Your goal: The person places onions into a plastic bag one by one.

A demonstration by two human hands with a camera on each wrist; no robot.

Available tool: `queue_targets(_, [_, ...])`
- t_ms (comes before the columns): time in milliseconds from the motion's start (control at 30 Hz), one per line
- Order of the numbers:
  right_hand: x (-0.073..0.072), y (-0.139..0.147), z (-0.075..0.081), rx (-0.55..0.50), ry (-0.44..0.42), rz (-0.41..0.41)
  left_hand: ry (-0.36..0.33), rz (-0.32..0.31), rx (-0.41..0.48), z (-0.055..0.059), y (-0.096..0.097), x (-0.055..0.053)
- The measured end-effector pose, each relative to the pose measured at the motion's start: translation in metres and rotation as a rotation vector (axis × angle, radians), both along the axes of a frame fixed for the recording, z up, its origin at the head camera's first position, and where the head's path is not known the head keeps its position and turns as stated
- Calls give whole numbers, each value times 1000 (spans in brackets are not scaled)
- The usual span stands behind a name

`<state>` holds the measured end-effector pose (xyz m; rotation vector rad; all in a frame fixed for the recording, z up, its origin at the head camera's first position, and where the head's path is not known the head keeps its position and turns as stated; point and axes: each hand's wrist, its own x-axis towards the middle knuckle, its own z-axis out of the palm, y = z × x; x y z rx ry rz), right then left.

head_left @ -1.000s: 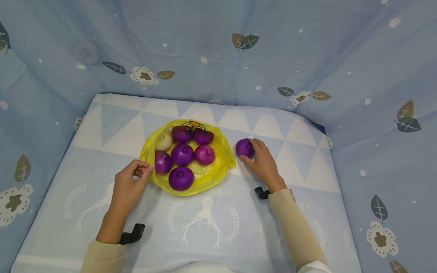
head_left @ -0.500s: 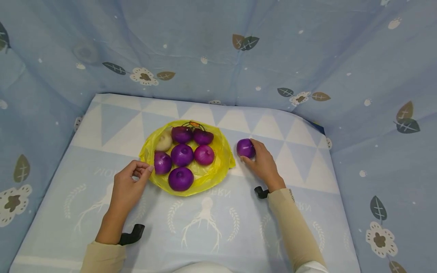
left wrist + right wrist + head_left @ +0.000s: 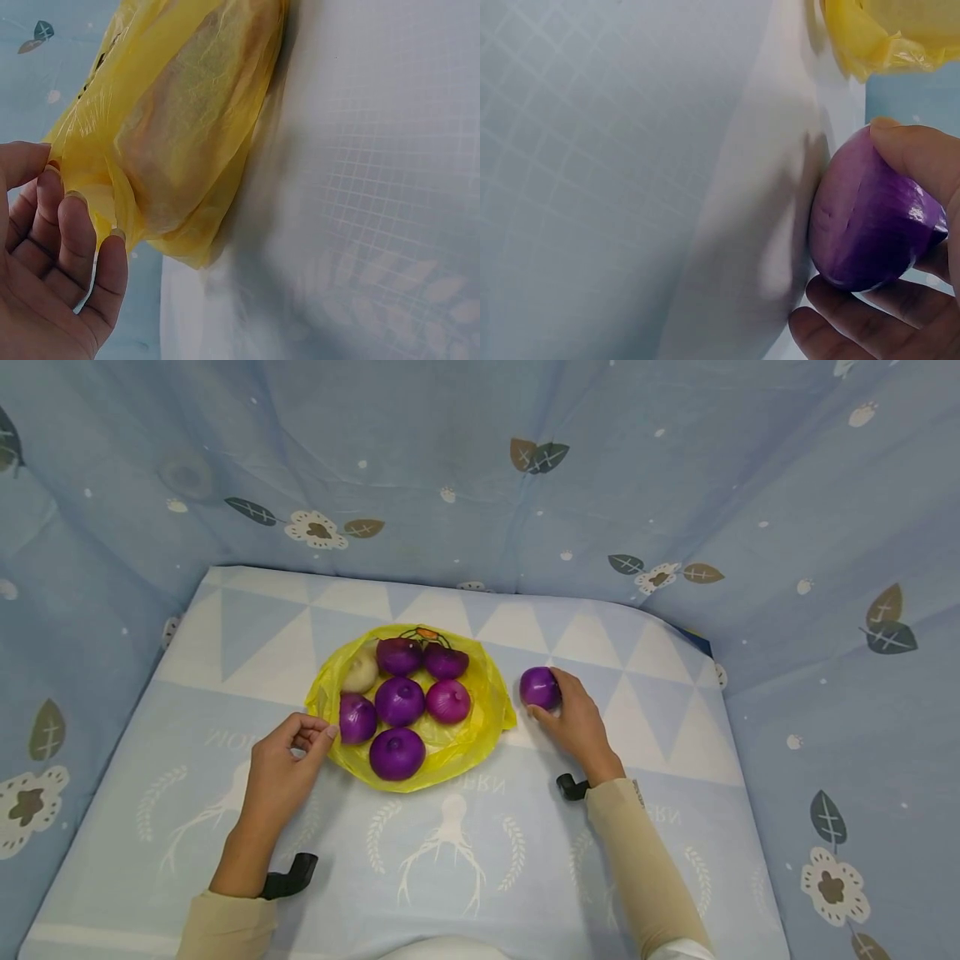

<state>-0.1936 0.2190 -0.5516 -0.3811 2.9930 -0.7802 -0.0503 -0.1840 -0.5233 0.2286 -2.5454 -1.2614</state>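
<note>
A yellow plastic bag (image 3: 480,760) lies opened wide in the middle of the table, with several purple onions (image 3: 400,702), a pinker onion (image 3: 448,702) and a pale onion (image 3: 362,672) inside. My left hand (image 3: 287,768) pinches the bag's left rim between thumb and index finger; the left wrist view has the plastic (image 3: 90,150) stretched from that pinch. Right of the bag, my right hand (image 3: 577,718) grips a single purple onion (image 3: 540,688). In the right wrist view, the thumb lies on one side of this onion (image 3: 870,217) and the fingers on the other, close to the tabletop.
A light blue and white patterned cloth (image 3: 450,893) covers the table. Blue curtains (image 3: 465,468) with leaf and flower prints stand behind and at both sides. A dark string with an orange tag (image 3: 426,632) shows at the bag's back rim.
</note>
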Motion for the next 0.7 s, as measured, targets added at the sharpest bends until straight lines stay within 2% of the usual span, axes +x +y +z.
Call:
queue_targets(400, [9, 5, 3, -48, -41, -38, -2, -8, -1, 1, 0, 1])
queue_targets(533, [16, 6, 10, -85, 11, -27, -7, -11, 3, 2, -1, 1])
queue_targets(700, [25, 3, 31, -113, 107, 27, -9, -15, 6, 2, 0, 1])
